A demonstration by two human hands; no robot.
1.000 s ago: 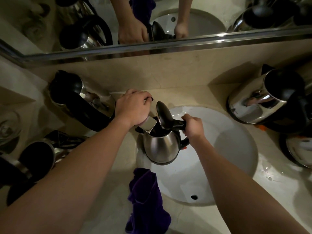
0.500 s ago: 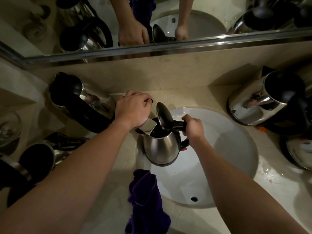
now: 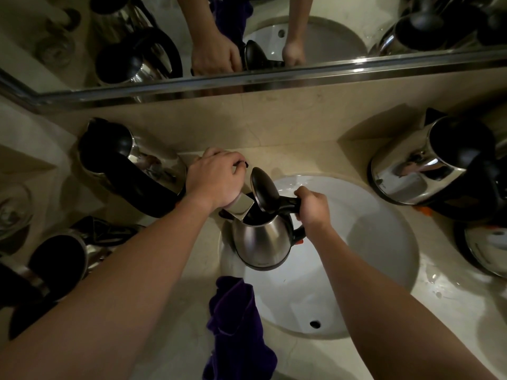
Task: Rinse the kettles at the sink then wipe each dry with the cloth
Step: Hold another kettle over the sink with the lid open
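Note:
A steel kettle (image 3: 260, 242) with its black lid standing open hangs over the left side of the white sink (image 3: 384, 242). My right hand (image 3: 312, 207) grips its black handle. My left hand (image 3: 216, 179) is curled over the tap at the sink's back left; the chrome spout (image 3: 241, 207) pokes out from under it above the kettle's mouth. No water stream is visible. A purple cloth (image 3: 236, 330) lies bunched on the counter at the sink's front left rim.
Two steel kettles (image 3: 129, 165) (image 3: 60, 259) stand on the counter to the left, two more (image 3: 428, 163) (image 3: 485, 250) to the right. A glass (image 3: 11, 209) sits at the far left. A mirror (image 3: 274, 37) runs along the back wall.

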